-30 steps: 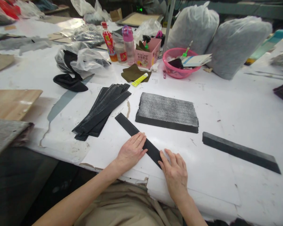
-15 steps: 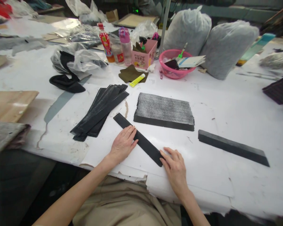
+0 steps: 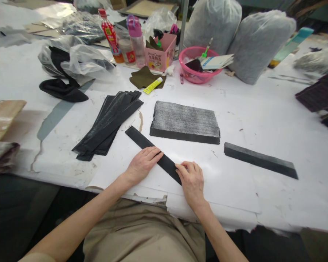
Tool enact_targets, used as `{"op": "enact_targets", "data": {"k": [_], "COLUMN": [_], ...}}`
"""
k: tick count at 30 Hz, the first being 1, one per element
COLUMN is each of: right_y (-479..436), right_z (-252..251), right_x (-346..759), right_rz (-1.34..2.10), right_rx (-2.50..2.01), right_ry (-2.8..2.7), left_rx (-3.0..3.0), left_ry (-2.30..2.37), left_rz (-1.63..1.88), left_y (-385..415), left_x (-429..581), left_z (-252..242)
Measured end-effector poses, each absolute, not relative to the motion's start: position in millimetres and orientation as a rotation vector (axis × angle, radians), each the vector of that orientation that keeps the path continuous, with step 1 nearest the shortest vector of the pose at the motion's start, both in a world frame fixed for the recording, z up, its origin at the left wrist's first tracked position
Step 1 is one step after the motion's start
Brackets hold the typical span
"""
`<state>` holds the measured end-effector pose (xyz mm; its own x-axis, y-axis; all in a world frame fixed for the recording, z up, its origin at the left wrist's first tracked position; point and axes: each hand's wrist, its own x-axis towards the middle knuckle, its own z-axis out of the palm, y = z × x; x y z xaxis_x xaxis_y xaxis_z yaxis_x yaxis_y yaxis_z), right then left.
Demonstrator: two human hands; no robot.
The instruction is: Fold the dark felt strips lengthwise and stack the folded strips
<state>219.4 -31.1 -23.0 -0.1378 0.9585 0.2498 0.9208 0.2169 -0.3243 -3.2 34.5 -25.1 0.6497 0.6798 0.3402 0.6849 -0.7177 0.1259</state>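
Observation:
A long black strip of fabric-like material [image 3: 142,138] lies slantwise on the white-covered table in front of me. My left hand [image 3: 143,163] rests on its middle, fingers stretched out and lying flat across it. At the near right end, the bent fingers and thumb of my right hand [image 3: 190,180] grip the strip's edge. To the left lies a fanned pile of similar black strips [image 3: 109,125]. Beyond the strip is a neat stack of strips [image 3: 186,120] with grey, fuzzy tops. A smaller narrow stack [image 3: 259,160] sits to the right.
A yellow tube [image 3: 153,86] lies on dark olive scraps [image 3: 139,78]. Behind are a red-labelled bottle [image 3: 109,36], a pink box [image 3: 160,56], a pink basin [image 3: 199,74] and stuffed plastic bags [image 3: 259,47]. A black shoe-like piece [image 3: 62,91] and wooden board [image 3: 5,116] are left.
My right hand has shifted up and left along the strip and its fingers have bent in more. My left fingers have drawn closer together. The whole view has shifted slightly.

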Motion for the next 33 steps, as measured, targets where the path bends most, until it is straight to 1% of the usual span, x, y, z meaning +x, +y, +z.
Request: {"op": "enact_targets", "data": {"k": [12, 18, 20, 26, 33], "right_y": [-34.8, -30.7, -25.8, -15.7, -22.2], "right_z": [-22.3, -21.9, -26.1, -45.3, -54.4], "right_x": [217.2, 223.8, 219.5, 184.3, 179.6], "right_rz": [0.123, 0.322, 0.27, -0.016, -0.072], "right_rx": [-1.7, -1.652, -1.626, -1.495, -1.55], "right_ry": [-2.129, -1.939, -1.952, -2.279, -2.355], "left_rx": [-2.856, -2.819, -2.818, -2.848, -2.745], "left_ry": [-1.197, -1.188, -1.186, -1.174, -1.351], "left_rz": [-0.545, -0.581, -0.585, -0.57, -0.397], "left_y": [33.5, 33.2, 33.3, 34.2, 39.9], "left_x": [-3.2, -1.7, -0.6, 0.3, -11.8], "left_z": [-26.1, -22.5, -21.6, -22.2, -23.1]}}
